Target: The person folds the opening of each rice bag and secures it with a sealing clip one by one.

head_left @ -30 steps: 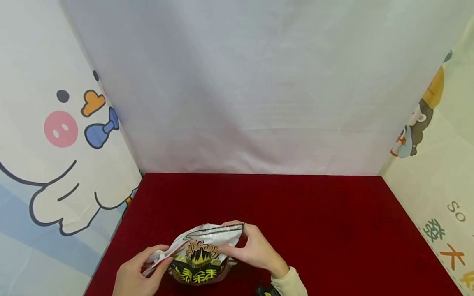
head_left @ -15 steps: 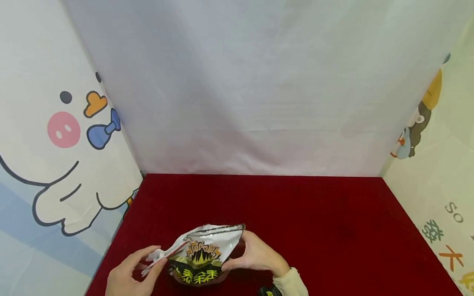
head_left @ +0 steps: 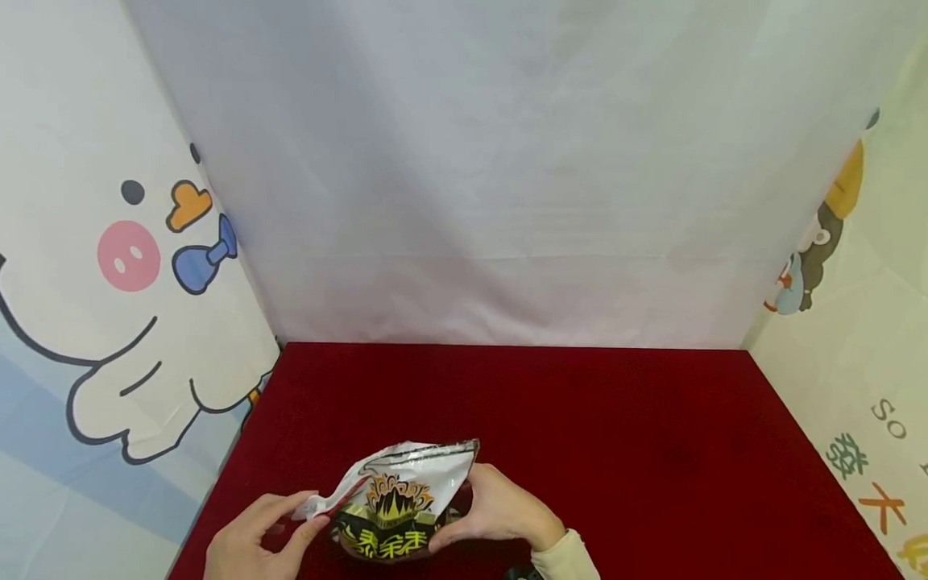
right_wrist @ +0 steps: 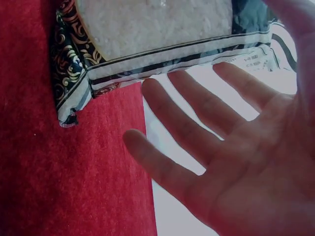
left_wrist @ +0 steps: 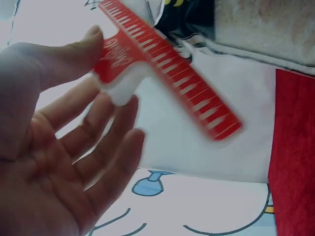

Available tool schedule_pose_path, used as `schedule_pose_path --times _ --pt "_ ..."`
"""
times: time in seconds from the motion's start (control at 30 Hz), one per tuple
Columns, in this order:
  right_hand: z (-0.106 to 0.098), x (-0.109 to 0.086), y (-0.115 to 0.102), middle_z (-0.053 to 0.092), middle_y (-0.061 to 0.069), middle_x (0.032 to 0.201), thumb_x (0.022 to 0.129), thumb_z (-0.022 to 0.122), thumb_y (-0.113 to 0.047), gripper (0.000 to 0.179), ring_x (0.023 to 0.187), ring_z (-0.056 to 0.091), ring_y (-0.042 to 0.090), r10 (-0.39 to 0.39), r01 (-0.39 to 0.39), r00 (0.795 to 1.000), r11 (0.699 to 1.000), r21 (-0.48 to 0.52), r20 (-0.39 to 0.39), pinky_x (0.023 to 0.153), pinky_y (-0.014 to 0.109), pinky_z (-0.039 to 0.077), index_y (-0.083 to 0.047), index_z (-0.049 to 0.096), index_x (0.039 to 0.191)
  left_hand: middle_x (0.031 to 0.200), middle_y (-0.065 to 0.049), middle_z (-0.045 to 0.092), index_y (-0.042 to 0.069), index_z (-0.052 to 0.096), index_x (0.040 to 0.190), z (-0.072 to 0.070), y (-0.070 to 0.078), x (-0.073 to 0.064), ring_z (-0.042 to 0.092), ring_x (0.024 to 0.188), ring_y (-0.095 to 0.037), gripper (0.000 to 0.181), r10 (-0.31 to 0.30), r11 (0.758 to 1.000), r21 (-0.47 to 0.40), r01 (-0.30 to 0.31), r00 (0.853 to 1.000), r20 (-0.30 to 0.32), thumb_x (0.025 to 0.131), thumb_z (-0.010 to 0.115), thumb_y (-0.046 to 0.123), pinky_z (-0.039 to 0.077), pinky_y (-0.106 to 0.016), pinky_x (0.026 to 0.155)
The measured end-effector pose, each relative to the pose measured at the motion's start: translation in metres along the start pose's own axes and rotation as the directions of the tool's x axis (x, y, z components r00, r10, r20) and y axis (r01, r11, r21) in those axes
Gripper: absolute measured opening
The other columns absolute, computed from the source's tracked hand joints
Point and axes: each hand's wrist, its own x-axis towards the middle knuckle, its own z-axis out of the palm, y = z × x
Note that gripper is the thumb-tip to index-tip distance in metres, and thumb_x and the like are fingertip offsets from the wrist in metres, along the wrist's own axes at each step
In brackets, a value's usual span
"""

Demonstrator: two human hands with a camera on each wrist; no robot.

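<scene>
A bag of rice (head_left: 391,501) stands near the table's front edge, its white top folded and slanting down to the left. Between left thumb and fingertips, the left hand (head_left: 250,536) pinches the white and red lever of a bag clip (left_wrist: 184,83) with piano-key markings. In the head view, the clip's red edge lies along the bag's left side; whether it bites the bag I cannot tell. The right hand (head_left: 503,509) holds the bag's right side, thumb in front, other fingers behind. Those fingers (right_wrist: 179,120) are spread in the right wrist view, some tips at the bag's edge.
A dark red cloth (head_left: 616,435) covers the table. A white curtain (head_left: 507,177) closes off the back, with cartoon-printed sheets at the left (head_left: 87,306) and right (head_left: 855,362). A dark object (head_left: 524,572) shows partly beside the right sleeve.
The right hand has slid down from the bag's upper right corner to its lower right side. Slightly leftward, the left hand has shifted while keeping its pinch. The bag has barely moved.
</scene>
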Motion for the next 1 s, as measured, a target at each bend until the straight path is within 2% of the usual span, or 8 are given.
schedule_pose_path --times 0.1,0.33,0.5,0.7,0.83,1.0 --pt "0.000 -0.001 0.000 0.076 -0.019 0.114 0.073 0.100 -0.034 0.062 0.104 0.070 -0.004 0.010 -0.009 1.000 1.000 -0.016 0.001 0.100 0.035 0.059 -0.030 0.070 0.126 0.085 0.008 0.075 0.018 0.086 0.102 0.003 -0.001 0.000 0.056 0.069 0.009 0.040 0.029 1.000 -0.001 -0.029 0.999 -0.044 0.066 0.101 0.008 0.047 -0.009 0.058" --pt "-0.001 -0.001 0.000 0.075 -0.019 0.117 0.074 0.100 -0.035 0.063 0.107 0.068 -0.003 -0.001 0.001 1.000 1.000 -0.025 0.005 0.102 0.034 0.058 -0.030 0.069 0.128 0.081 0.005 0.073 0.014 0.087 0.098 0.010 0.003 0.000 0.052 0.067 0.009 0.039 0.051 0.998 -0.019 -0.054 0.989 -0.139 0.063 0.100 0.003 0.041 -0.010 0.052" --pt "-0.001 -0.001 0.001 0.075 -0.019 0.117 0.075 0.100 -0.033 0.062 0.106 0.069 -0.004 -0.004 0.004 1.000 1.000 -0.010 0.014 0.101 0.036 0.059 -0.029 0.069 0.128 0.081 0.005 0.072 0.012 0.087 0.098 0.011 0.006 0.001 0.051 0.069 0.007 0.040 0.063 0.998 -0.016 -0.066 0.986 -0.157 0.062 0.100 0.002 0.038 -0.011 0.053" --pt "-0.001 0.000 0.004 0.075 -0.019 0.116 0.074 0.100 -0.033 0.062 0.105 0.069 -0.004 0.001 -0.001 1.000 1.000 -0.010 0.015 0.100 0.035 0.058 -0.029 0.068 0.128 0.081 0.004 0.071 0.010 0.086 0.098 0.014 0.009 0.004 0.048 0.070 0.010 0.040 0.100 0.992 -0.051 -0.111 0.978 -0.183 0.061 0.100 -0.001 0.034 -0.010 0.053" --pt "-0.002 0.001 0.005 0.075 -0.020 0.116 0.075 0.099 -0.034 0.062 0.106 0.068 -0.004 0.001 -0.001 1.000 1.000 -0.015 0.017 0.100 0.033 0.058 -0.029 0.068 0.128 0.080 0.004 0.071 0.009 0.086 0.097 0.016 0.011 0.005 0.048 0.069 0.009 0.040 0.105 0.991 -0.058 -0.118 0.976 -0.192 0.061 0.099 -0.002 0.034 -0.011 0.053" --pt "-0.004 0.001 0.006 0.075 -0.019 0.116 0.074 0.100 -0.033 0.063 0.105 0.068 -0.004 -0.002 0.002 1.000 1.000 -0.017 0.017 0.100 0.035 0.059 -0.029 0.068 0.128 0.080 0.003 0.071 0.010 0.086 0.096 0.017 0.014 0.007 0.048 0.070 0.007 0.039 0.139 0.987 -0.053 -0.153 0.968 -0.210 0.060 0.099 -0.001 0.032 -0.011 0.055"
